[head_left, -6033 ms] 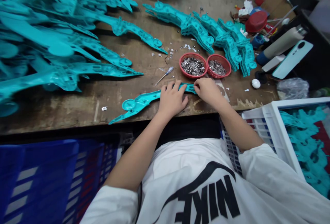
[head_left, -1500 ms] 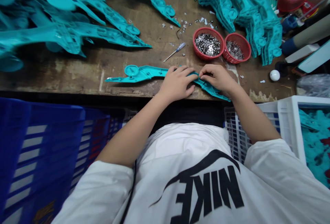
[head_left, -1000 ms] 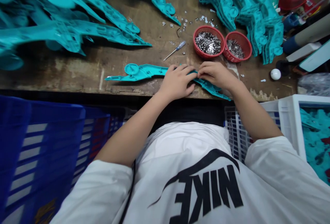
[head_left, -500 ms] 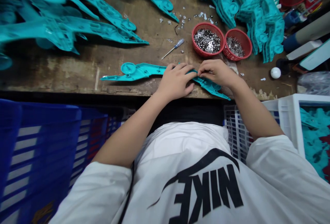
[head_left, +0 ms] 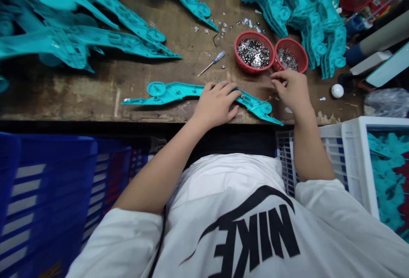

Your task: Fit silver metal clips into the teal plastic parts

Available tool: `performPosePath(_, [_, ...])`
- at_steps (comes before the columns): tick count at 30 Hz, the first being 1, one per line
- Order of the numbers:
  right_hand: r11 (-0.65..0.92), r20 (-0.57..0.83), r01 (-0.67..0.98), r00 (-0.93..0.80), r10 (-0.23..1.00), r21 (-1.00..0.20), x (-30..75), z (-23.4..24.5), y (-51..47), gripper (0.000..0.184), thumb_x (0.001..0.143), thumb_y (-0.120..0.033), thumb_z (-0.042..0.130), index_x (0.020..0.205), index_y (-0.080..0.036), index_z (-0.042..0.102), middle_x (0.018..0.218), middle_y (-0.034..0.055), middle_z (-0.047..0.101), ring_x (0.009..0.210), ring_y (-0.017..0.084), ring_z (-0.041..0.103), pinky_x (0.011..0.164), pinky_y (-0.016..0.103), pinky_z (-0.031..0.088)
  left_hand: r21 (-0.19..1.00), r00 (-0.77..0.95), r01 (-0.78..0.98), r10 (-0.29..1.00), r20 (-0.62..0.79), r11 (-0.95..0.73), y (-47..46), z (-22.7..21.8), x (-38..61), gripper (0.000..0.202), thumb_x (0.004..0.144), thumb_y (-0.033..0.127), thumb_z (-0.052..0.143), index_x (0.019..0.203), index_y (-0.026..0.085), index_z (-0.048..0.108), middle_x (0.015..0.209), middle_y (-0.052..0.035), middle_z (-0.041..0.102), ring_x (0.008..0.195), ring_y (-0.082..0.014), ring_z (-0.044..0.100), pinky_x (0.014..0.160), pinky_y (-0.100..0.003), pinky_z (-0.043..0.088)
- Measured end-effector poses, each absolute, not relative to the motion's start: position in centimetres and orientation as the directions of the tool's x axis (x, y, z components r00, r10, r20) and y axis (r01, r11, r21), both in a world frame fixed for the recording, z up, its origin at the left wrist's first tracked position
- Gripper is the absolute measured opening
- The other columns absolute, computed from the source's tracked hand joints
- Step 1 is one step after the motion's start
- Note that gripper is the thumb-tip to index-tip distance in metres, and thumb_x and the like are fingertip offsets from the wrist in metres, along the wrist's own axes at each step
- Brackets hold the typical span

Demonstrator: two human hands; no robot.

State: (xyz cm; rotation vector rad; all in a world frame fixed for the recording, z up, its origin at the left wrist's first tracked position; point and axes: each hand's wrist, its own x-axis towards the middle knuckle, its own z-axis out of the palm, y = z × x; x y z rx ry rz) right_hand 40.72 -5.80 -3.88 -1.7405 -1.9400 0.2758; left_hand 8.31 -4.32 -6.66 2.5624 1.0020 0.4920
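A long teal plastic part [head_left: 174, 92] lies along the near edge of the wooden workbench [head_left: 96, 86]. My left hand [head_left: 215, 104] lies flat on its middle, fingers spread, pressing it down. My right hand [head_left: 292, 90] is off the part, to its right, with fingers loosely curled just below two small red baskets: the left red basket [head_left: 254, 52] and the right red basket [head_left: 291, 54], both filled with small metal pieces. Whether the right fingers hold a piece cannot be made out.
Piles of teal parts [head_left: 79, 26] cover the bench's left, and stacks of teal parts [head_left: 300, 13] fill the back right. A small screwdriver [head_left: 211, 62] lies by loose metal bits. A blue crate [head_left: 54, 197] sits lower left, a white crate [head_left: 358, 158] with teal parts lower right.
My right hand has left the teal part and moved right and up toward the red baskets. My left hand stays pressed on the part.
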Motion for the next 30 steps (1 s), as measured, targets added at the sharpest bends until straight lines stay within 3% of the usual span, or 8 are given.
performPosePath(4, [0.098, 0.293, 0.907, 0.030, 0.956, -0.410, 42.0, -6.4, -8.3, 0.036, 0.101, -0.026, 0.070, 0.130, -0.024, 0.091, 0.138, 0.0196, 0.087, 0.129, 0.046, 0.079, 0.124, 0.074, 0.061, 0.414, 0.702, 0.566, 0.680, 0.212, -0.713, -4.5, -6.8, 8.2, 0.051, 0.113, 0.033, 0.058, 0.161, 0.030, 0.076, 0.176, -0.0170, 0.069, 0.165, -0.0449, 0.061, 0.127, -0.070, 0.050])
performPosePath(7, [0.192, 0.319, 0.873, -0.044, 0.947, -0.448, 40.7, -7.0, -8.2, 0.034, 0.109, -0.030, 0.065, 0.130, -0.027, 0.091, 0.140, 0.0167, 0.087, 0.130, 0.041, 0.080, 0.122, 0.067, 0.064, 0.377, 0.714, 0.565, 0.664, 0.223, -0.734, -4.4, -7.0, 8.1, 0.047, 0.116, 0.033, 0.054, 0.156, 0.034, 0.079, 0.179, -0.0147, 0.068, 0.169, -0.0424, 0.059, 0.127, -0.069, 0.050])
performPosePath(11, [0.240, 0.270, 0.838, -0.116, 0.956, -0.490, 39.6, -5.2, -6.2, 0.019, 0.108, -0.035, 0.074, 0.112, -0.026, 0.091, 0.121, 0.0137, 0.090, 0.112, 0.037, 0.083, 0.114, 0.058, 0.066, 0.358, 0.712, 0.588, 0.674, 0.195, -0.725, -4.4, -6.9, 8.1, 0.044, 0.117, 0.033, 0.054, 0.151, 0.032, 0.082, 0.179, -0.0162, 0.068, 0.170, -0.0437, 0.060, 0.126, -0.071, 0.051])
performPosePath(15, [0.124, 0.427, 0.846, 0.130, 0.895, -0.518, 41.9, -3.9, -6.2, 0.021, 0.109, -0.036, 0.073, 0.116, -0.025, 0.090, 0.113, 0.0100, 0.088, 0.101, 0.032, 0.081, 0.104, 0.052, 0.067, 0.363, 0.658, 0.653, 0.735, 0.161, -0.665, -5.3, -6.7, 8.0, 0.046, 0.116, 0.037, 0.056, 0.153, 0.027, 0.080, 0.179, -0.0197, 0.067, 0.168, -0.0461, 0.062, 0.126, -0.070, 0.051])
performPosePath(20, [0.041, 0.544, 0.816, 0.346, 0.765, -0.577, 44.2, -7.1, -9.6, 0.024, 0.104, -0.038, 0.071, 0.110, -0.023, 0.088, 0.107, 0.0105, 0.086, 0.093, 0.028, 0.079, 0.087, 0.043, 0.066, 0.482, 0.526, 0.676, 0.823, 0.215, -0.558, -3.7, -5.8, 7.0, 0.056, 0.115, 0.045, 0.058, 0.164, 0.021, 0.067, 0.175, -0.0193, 0.069, 0.166, -0.0402, 0.062, 0.133, -0.058, 0.052])
performPosePath(24, [0.011, 0.540, 0.763, 0.448, 0.713, -0.647, 43.6, -9.8, -10.9, 0.025, 0.101, -0.040, 0.067, 0.101, -0.023, 0.085, 0.100, 0.0100, 0.085, 0.089, 0.027, 0.078, 0.080, 0.040, 0.063, 0.307, 0.376, 0.858, 0.911, 0.170, -0.412, 1.8, -4.8, 6.4, 0.043, 0.112, 0.029, 0.052, 0.145, 0.019, 0.078, 0.159, -0.0246, 0.075, 0.154, -0.0472, 0.066, 0.128, -0.066, 0.054])
performPosePath(27, [0.039, 0.589, 0.787, 0.426, 0.686, -0.616, 42.9, -9.9, -10.9, 0.022, 0.100, -0.036, 0.067, 0.100, -0.023, 0.085, 0.100, 0.0108, 0.085, 0.093, 0.029, 0.079, 0.084, 0.043, 0.064, 0.165, 0.402, 0.904, 0.915, -0.018, -0.394, 5.4, -4.6, 6.5, 0.037, 0.106, 0.024, 0.054, 0.129, 0.015, 0.082, 0.142, -0.0276, 0.081, 0.141, -0.0494, 0.071, 0.121, -0.065, 0.059])
performPosePath(30, [0.093, 0.653, 0.823, 0.371, 0.661, -0.561, 41.7, -9.0, -11.4, 0.018, 0.102, -0.032, 0.069, 0.098, -0.024, 0.085, 0.100, 0.0107, 0.086, 0.098, 0.031, 0.081, 0.090, 0.047, 0.066, 0.138, 0.448, 0.888, 0.893, -0.048, -0.438, 6.8, -4.8, 6.2, 0.037, 0.106, 0.021, 0.049, 0.122, 0.013, 0.082, 0.136, -0.0306, 0.081, 0.138, -0.0485, 0.072, 0.122, -0.064, 0.058])
